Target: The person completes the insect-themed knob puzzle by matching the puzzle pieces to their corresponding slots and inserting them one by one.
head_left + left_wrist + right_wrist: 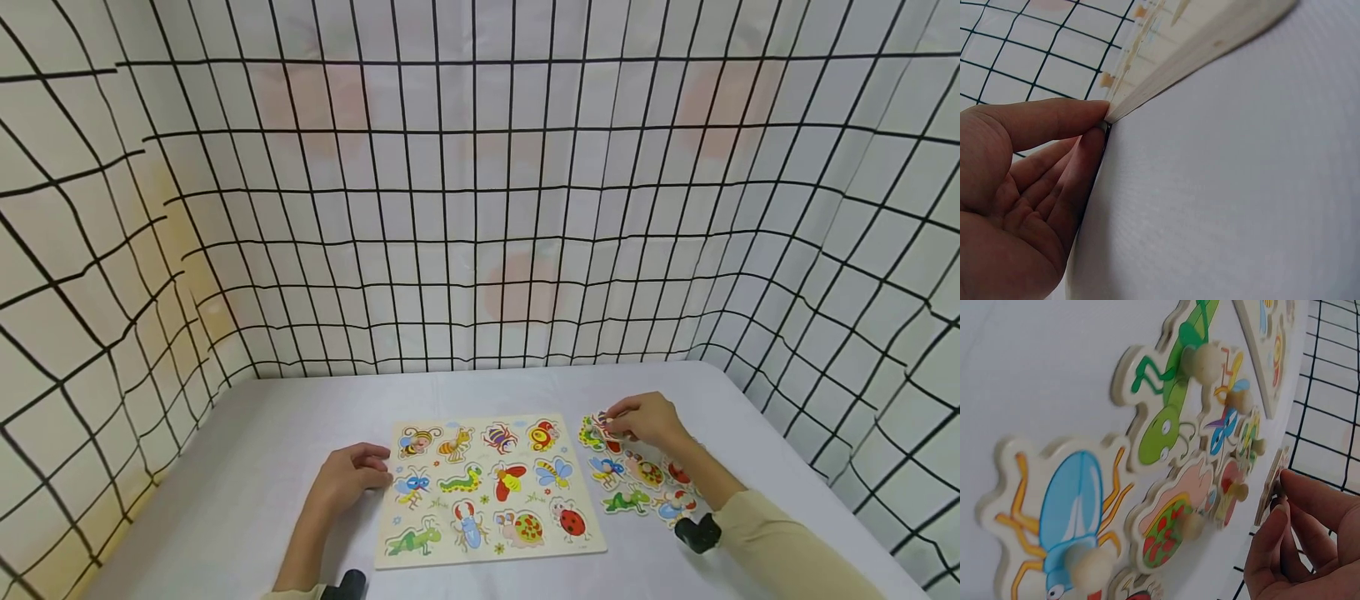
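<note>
At the left edge of a wooden insect puzzle board (483, 546), the fingertips and thumb of my left hand (348, 477) touch its side; the left wrist view shows the left hand (1029, 187) close up there. My right hand (651, 419) pinches a spider puzzle piece (602, 423) by its knob, over the loose pieces right of the board. This piece (1270, 487) appears nearly edge-on in the right wrist view, held between finger and thumb. Nearby lie a grasshopper piece (627, 500), a snail piece (647, 472) and a blue beetle piece (1072, 500).
Several more knobbed pieces, among them a blue-winged insect piece (606, 470) and a partly covered caterpillar piece (588, 435), lie on the white tabletop (300, 408). Walls of white cloth with a black grid (472, 208) surround the table. Black wrist straps (697, 533) sit on both forearms.
</note>
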A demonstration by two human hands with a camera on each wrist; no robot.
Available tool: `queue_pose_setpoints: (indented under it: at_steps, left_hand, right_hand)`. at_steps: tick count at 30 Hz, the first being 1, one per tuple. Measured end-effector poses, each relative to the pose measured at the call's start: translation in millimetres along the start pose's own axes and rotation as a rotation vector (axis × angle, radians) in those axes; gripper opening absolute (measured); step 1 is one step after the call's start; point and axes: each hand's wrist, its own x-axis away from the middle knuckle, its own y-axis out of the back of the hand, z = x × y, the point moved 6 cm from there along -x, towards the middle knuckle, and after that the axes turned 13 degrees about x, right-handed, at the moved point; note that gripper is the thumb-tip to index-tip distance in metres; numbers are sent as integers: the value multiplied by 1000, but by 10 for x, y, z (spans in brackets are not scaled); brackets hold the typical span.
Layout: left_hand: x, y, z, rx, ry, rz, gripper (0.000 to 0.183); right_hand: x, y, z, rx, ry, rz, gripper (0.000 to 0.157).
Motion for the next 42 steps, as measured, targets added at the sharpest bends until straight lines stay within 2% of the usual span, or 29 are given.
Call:
queue_pose_setpoints:
  at_steps: [8, 16, 27, 42]
  left_hand:
    - [-8, -12, 19, 5, 13, -21, 38]
    - [-34, 11, 56, 3, 8, -12, 38]
    - [-38, 15, 69, 3, 8, -20, 37]
    - [-17, -1, 29, 18, -3, -8, 37]
  right_hand:
    - [22, -87, 201, 4, 20, -1, 22]
    - [49, -152, 377, -20, 46, 6, 19]
    - [47, -257, 558, 25, 100, 9, 17]
    - [19, -448, 780, 5, 90, 31, 15]
